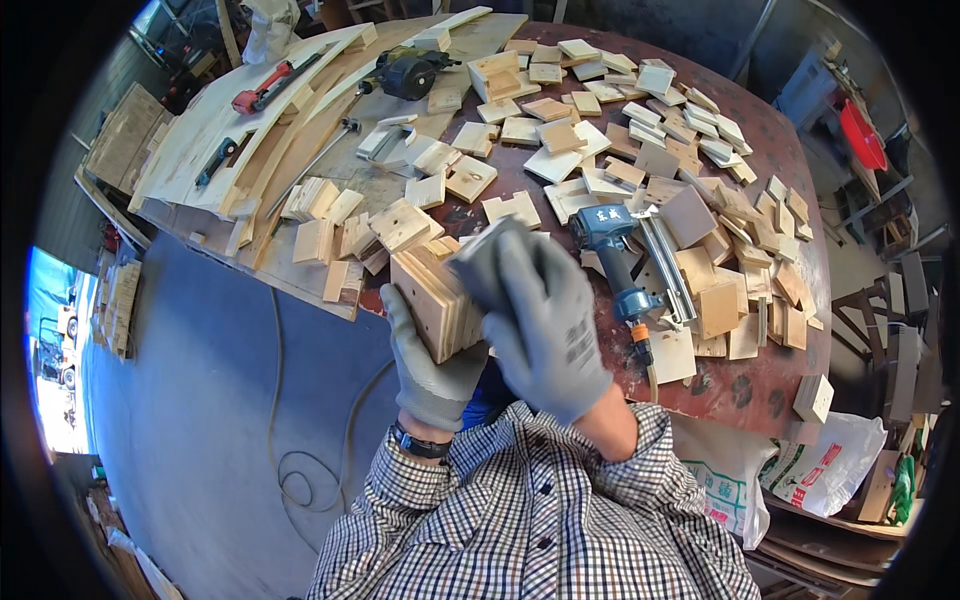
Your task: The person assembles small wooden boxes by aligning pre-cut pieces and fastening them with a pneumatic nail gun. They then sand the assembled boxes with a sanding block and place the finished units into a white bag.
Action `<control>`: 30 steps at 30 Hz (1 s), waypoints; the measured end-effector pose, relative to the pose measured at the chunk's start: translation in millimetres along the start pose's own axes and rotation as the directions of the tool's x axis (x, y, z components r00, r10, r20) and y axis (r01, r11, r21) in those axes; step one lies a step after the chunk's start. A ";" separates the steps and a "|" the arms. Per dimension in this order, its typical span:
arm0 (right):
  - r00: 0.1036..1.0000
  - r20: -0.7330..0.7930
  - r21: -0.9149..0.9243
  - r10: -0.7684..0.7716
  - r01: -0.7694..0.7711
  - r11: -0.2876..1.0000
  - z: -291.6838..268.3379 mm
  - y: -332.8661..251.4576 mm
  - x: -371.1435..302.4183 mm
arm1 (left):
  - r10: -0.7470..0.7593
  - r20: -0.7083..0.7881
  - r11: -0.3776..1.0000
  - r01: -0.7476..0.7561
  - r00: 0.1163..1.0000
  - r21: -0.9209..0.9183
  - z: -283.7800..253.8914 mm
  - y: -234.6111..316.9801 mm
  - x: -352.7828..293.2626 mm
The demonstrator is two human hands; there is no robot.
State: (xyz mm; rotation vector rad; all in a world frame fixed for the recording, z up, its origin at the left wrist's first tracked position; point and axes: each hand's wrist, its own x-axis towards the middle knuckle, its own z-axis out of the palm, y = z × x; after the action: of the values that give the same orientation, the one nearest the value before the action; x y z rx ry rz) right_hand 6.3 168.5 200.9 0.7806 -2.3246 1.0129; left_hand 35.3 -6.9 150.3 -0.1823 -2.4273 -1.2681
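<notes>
Nearest the checked sleeves, the gloved left hand cups a stack of plywood squares from below, fingers closed around its edge. The gloved right hand lies flat against the stack's side, its grip hidden. Just beyond, one blue nail gun rests on the counter among scattered wood offcuts, too many to count.

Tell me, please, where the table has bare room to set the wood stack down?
Bare red top shows along the near edge, below the blue nail gun and left of the lone block. The far and right side is crowded with wood pieces.
</notes>
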 end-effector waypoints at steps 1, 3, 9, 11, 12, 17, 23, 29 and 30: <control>0.994 -0.009 0.009 0.107 -0.107 0.994 4.1 19.3 2.5 | -0.143 -0.044 0.965 0.129 0.989 -0.229 7.6 12.6 -1.5; 0.994 -0.030 0.101 0.104 -0.100 0.990 0.0 32.5 6.1 | -0.345 0.009 0.797 0.298 0.939 -0.525 12.3 14.8 -7.1; 1.000 -0.001 -0.005 -0.001 0.001 1.000 -12.5 8.5 4.0 | -0.221 0.060 0.789 0.214 0.974 -0.576 17.5 4.5 -14.2; 0.988 -0.017 0.085 0.156 -0.154 0.984 -7.7 42.4 9.1 | -0.305 0.149 0.454 0.280 0.941 -0.846 12.3 13.1 -9.3; 0.981 -0.027 0.160 0.191 -0.185 0.970 -12.0 50.8 10.7 | -0.331 0.203 0.251 0.294 0.921 -0.922 8.9 17.1 -5.4; 0.993 0.060 -0.033 -0.103 0.105 0.994 -22.9 -17.0 5.3 | -0.400 0.361 -0.232 0.288 0.842 -0.929 13.1 34.6 11.7; 0.997 -0.053 0.109 0.062 -0.056 0.993 -10.5 44.2 7.9 | -0.275 -0.037 0.846 0.223 0.961 -0.485 25.1 -2.3 -8.4; 0.998 0.063 0.001 -0.004 0.004 1.000 -18.2 22.9 8.3 | -0.371 0.367 -0.211 0.307 0.853 -0.928 9.1 25.7 8.4; 0.981 0.119 0.064 0.156 -0.164 0.984 -19.4 42.1 11.4 | -0.341 0.389 -0.276 0.304 0.856 -0.912 7.7 26.0 7.8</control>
State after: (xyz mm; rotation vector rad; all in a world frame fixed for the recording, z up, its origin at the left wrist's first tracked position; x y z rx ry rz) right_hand -26.1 203.6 199.1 0.7050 -2.4927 1.1565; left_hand 33.5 13.9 169.3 0.1635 -0.6323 -3.1571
